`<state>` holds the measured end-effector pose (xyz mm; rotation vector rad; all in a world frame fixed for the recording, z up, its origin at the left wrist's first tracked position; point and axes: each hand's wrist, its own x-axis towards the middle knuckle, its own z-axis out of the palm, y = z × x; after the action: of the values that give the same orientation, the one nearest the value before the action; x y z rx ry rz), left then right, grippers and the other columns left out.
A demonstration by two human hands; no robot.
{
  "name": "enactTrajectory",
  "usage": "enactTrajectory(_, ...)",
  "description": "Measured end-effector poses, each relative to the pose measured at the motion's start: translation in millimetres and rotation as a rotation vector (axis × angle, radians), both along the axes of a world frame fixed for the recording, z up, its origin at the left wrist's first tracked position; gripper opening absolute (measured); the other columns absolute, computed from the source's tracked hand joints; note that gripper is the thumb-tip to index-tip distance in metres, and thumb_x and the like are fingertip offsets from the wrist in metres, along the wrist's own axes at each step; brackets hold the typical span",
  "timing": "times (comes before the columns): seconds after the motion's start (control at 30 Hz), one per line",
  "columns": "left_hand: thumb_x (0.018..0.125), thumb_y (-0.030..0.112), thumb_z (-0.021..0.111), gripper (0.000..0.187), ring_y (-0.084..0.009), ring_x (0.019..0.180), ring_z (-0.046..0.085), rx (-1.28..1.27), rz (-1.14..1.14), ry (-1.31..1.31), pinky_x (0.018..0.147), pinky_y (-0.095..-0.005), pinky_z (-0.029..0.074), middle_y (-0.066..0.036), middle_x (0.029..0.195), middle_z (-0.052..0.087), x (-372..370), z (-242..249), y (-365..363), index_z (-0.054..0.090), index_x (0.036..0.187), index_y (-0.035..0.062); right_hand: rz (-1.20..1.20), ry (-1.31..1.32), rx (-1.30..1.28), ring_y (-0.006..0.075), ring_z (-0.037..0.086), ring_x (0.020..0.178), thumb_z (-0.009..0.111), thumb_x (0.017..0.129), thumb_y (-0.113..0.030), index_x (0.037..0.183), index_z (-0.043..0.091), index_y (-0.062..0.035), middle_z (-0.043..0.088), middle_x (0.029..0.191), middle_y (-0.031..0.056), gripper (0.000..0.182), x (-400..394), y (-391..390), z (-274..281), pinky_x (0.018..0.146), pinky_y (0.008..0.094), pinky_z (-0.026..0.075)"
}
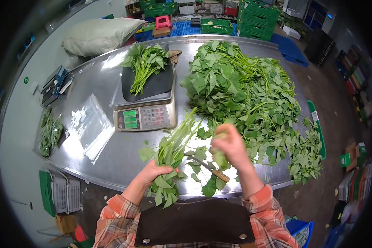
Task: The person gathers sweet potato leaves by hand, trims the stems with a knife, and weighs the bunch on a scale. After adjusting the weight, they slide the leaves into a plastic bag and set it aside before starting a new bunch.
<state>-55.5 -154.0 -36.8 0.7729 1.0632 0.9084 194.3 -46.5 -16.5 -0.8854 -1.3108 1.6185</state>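
Note:
My left hand [156, 170] is closed around a bunch of leafy green stems [172, 146], its stems pointing away from me and leaves hanging toward my apron. To its right, my right hand [230, 145] is raised over the table and smeared by motion. Its fingers are curled on a bit of leafy greens [221, 158], partly hidden. A curved knife with a wooden handle [221, 175] lies between the hands among loose leaves. Farther off, a digital scale [155, 118] carries another bunch of greens [143, 73] on a black sheet.
A large heap of leafy greens [239, 89] covers the table's right side. Clear plastic bags [91, 128] lie to the left, near bagged greens [49, 134] and a dark device [53, 87]. A stuffed sack [101, 36] and green crates [257, 20] stand beyond.

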Motion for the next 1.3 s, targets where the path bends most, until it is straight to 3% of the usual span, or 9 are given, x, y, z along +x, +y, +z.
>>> enactTrajectory(0.27,0.074,0.012,0.075,0.063,-0.0159,0.097,0.057,0.205,-0.159,0.291,0.087,-0.0313,0.045,-0.008,0.106,0.06,4.6,7.0,2.5,0.043,0.127,0.0029,0.227,-0.302,0.032,0.0084,0.052,0.073,0.062,0.086,-0.019,0.094,0.058,-0.0025,0.057,0.08,-0.0009,0.019,-33.7,-3.9,4.7,0.066,0.0231,0.042)
enactTrajectory(0.4,0.073,0.016,0.075,0.063,-0.0189,0.101,0.057,0.271,-0.195,0.63,0.089,-0.0308,0.044,-0.011,0.111,0.059,-6.7,18.3,5.4,0.044,0.126,0.0025,0.099,-0.547,0.778,0.0292,0.057,0.076,0.06,0.082,-0.007,0.093,0.055,0.0008,0.056,0.08,0.0127,0.015,-21.5,-1.9,-13.0,0.067,0.0346,0.046)
enactTrajectory(0.6,0.07,0.011,0.068,0.054,-0.0301,0.1,0.058,0.508,-0.238,1.084,0.084,-0.0365,0.048,-0.014,0.112,0.056,-0.3,18.1,13.5,0.049,0.121,0.007,0.071,-0.705,0.966,0.0349,0.055,0.077,0.059,0.077,0.002,0.09,0.053,0.0013,0.055,0.08,0.0166,0.015,-1.1,3.0,-21.8,0.068,0.0396,0.047)
enactTrajectory(0.73,0.067,0.004,0.064,0.051,-0.0336,0.089,0.058,0.729,-0.207,1.296,0.076,-0.0411,0.049,-0.013,0.101,0.056,-22.2,21.0,14.3,0.052,0.115,0.0089,-0.143,-0.782,0.93,0.0262,0.058,0.074,0.058,0.078,0.004,0.09,0.052,0.0011,0.057,0.079,0.0148,0.013,46.3,25.4,-27.9,0.065,0.0356,0.048)
enactTrajectory(0.83,0.061,0.004,0.067,0.054,-0.0292,0.081,0.06,0.739,-0.233,1.491,0.065,-0.0376,0.05,-0.01,0.099,0.056,-43.9,23.6,10.9,0.053,0.113,0.0098,-0.188,-0.792,0.405,0.0125,0.054,0.069,0.063,0.081,-0.004,0.092,0.056,-0.0012,0.057,0.081,0.009,0.014,70.6,29.1,-0.8,0.062,0.0284,0.046)
enactTrajectory(1.0,0.057,0.004,0.069,0.056,-0.0265,0.073,0.06,0.96,-0.266,1.562,0.058,-0.0356,0.05,-0.009,0.096,0.055,-29.2,34.4,15.3,0.055,0.11,0.0094,-0.004,-0.636,0.865,0.0205,0.057,0.068,0.068,0.078,-0.012,0.094,0.06,-0.0048,0.056,0.084,0.0082,0.019,-0.5,-1.5,0.8,0.061,0.0307,0.048)
enactTrajectory(1.17,0.056,0.003,0.068,0.055,-0.0271,0.073,0.06,1.032,-0.271,1.442,0.06,-0.0353,0.049,-0.01,0.095,0.055,-18.7,32.8,15.3,0.054,0.109,0.0089,0.191,-0.627,0.875,0.0213,0.06,0.071,0.067,0.079,-0.01,0.095,0.062,-0.0062,0.057,0.086,0.0082,0.018,-42.8,-11.0,-9.5,0.062,0.0314,0.049)
enactTrajectory(1.27,0.056,0.003,0.068,0.054,-0.0279,0.073,0.059,1.02,-0.203,1.391,0.06,-0.0356,0.049,-0.01,0.092,0.055,-24.2,26.7,10.1,0.054,0.108,0.0083,0.107,-0.227,0.712,0.0167,0.062,0.067,0.062,0.082,-0.006,0.093,0.062,-0.0049,0.062,0.087,0.0068,0.011,-39.3,-3.2,-28.8,0.057,0.0285,0.049)
enactTrajectory(1.3,0.056,0.003,0.068,0.053,-0.0281,0.072,0.059,1.012,-0.18,1.373,0.06,-0.0358,0.049,-0.01,0.091,0.054,-26.1,25.0,8.0,0.054,0.107,0.008,0.15,-0.09,0.13,0.0126,0.061,0.06,0.058,0.085,-0.004,0.094,0.06,-0.0054,0.064,0.085,0.0081,0.009,-30.6,-6.9,-22.6,0.049,0.0239,0.047)
